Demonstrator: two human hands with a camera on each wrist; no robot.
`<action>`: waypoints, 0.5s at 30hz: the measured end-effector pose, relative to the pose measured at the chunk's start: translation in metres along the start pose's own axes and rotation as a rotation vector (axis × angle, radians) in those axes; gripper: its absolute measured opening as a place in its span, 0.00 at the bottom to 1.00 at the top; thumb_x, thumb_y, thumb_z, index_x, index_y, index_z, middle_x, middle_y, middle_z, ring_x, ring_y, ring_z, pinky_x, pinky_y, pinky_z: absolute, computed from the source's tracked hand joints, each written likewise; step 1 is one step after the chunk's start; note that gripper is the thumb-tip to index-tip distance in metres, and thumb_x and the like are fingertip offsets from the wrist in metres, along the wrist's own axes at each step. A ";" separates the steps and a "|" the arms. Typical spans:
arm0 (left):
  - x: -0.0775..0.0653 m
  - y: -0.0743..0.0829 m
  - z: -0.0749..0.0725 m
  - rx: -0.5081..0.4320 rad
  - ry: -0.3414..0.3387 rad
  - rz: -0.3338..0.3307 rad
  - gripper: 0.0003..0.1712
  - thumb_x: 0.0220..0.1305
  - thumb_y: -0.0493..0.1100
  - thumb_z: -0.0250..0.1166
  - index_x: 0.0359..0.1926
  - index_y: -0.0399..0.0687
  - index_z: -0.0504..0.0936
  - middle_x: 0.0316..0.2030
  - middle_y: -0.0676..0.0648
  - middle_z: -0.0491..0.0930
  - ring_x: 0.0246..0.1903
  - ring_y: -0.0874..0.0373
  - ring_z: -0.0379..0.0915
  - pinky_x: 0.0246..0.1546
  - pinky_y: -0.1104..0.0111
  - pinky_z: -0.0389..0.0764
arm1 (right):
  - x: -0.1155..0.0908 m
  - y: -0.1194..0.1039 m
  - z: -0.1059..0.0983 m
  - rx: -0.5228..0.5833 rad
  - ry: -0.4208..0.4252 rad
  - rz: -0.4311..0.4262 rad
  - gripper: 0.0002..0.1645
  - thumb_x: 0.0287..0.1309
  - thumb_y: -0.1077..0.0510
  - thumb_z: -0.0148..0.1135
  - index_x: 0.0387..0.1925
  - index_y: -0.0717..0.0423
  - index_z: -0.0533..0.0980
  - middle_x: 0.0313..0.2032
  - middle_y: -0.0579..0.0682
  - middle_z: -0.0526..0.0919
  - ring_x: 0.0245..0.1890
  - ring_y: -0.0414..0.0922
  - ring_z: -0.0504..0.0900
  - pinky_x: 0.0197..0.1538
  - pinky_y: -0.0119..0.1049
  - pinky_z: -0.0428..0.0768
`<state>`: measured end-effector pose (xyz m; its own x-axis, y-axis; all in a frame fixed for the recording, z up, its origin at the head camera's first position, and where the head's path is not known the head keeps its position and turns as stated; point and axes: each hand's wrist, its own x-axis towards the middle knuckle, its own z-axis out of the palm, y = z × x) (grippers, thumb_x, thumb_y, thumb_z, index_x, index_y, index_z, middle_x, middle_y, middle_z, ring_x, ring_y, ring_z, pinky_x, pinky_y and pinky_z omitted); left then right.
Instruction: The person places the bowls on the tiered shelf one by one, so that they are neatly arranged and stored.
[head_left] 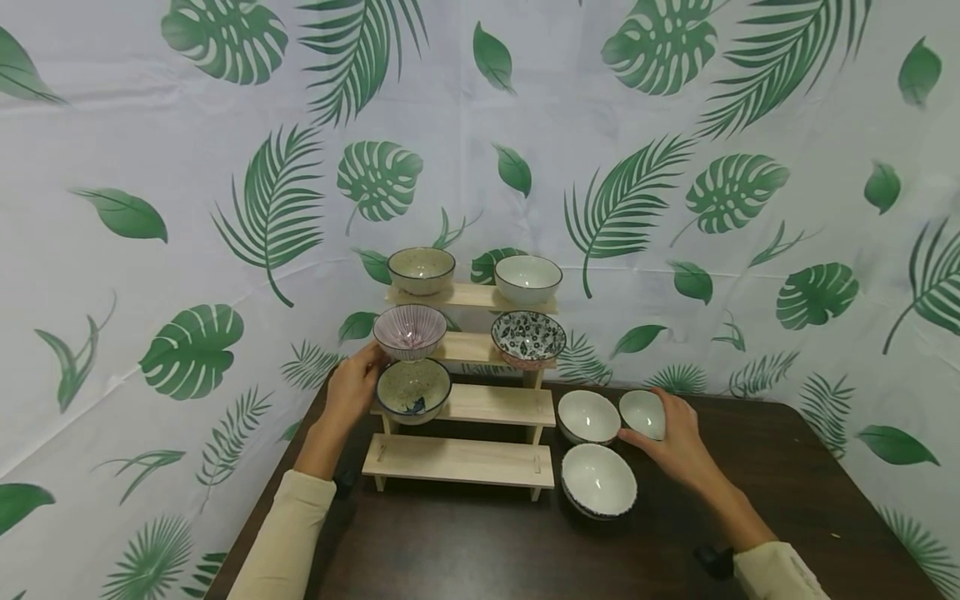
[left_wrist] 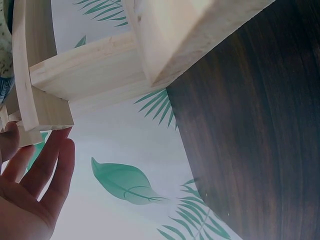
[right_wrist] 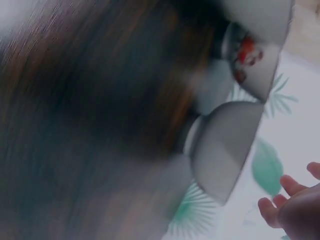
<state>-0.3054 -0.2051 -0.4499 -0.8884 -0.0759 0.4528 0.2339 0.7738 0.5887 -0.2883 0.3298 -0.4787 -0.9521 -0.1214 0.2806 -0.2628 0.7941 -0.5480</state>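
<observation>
My left hand (head_left: pixel 353 385) is at the left end of a stepped wooden stand (head_left: pixel 457 460), beside a purple-striped bowl (head_left: pixel 409 332) and a speckled green bowl (head_left: pixel 401 392). In the left wrist view its extended fingers (left_wrist: pixel 62 165) touch the end of a shelf board. On the right, my right hand (head_left: pixel 678 437) has thumb and fingers spread about a small white bowl (head_left: pixel 642 415). The right wrist view shows those fingers relaxed and apart from a white-sided bowl (right_wrist: pixel 227 150). Two more white bowls, one behind (head_left: pixel 588 417) and one in front (head_left: pixel 598 481), stand on the table.
On the top shelf are an olive speckled bowl (head_left: pixel 422 271) and a white dark-rimmed bowl (head_left: pixel 528 279). A black floral bowl (head_left: pixel 528 337) stands on the shelf below, at the right. The dark wooden table (head_left: pixel 465 550) meets a leaf-print cloth (head_left: pixel 465 100) behind.
</observation>
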 end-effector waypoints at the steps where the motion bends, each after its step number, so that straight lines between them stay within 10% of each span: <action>1: 0.000 0.000 0.000 0.001 0.000 0.001 0.20 0.74 0.43 0.62 0.64 0.50 0.82 0.63 0.41 0.81 0.57 0.33 0.81 0.51 0.37 0.79 | 0.001 0.003 0.000 0.002 -0.005 0.013 0.62 0.54 0.41 0.77 0.76 0.67 0.55 0.70 0.74 0.62 0.72 0.74 0.52 0.63 0.74 0.59; 15: 0.000 -0.001 0.001 0.009 -0.002 -0.003 0.20 0.74 0.43 0.62 0.63 0.50 0.83 0.61 0.41 0.83 0.56 0.34 0.82 0.52 0.38 0.79 | 0.011 0.034 0.009 -0.043 -0.052 0.093 0.69 0.49 0.38 0.79 0.78 0.66 0.50 0.72 0.79 0.52 0.70 0.80 0.52 0.60 0.79 0.61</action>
<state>-0.3061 -0.2047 -0.4513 -0.8899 -0.0774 0.4496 0.2274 0.7792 0.5841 -0.3093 0.3495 -0.5013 -0.9791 -0.0757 0.1885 -0.1671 0.8282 -0.5350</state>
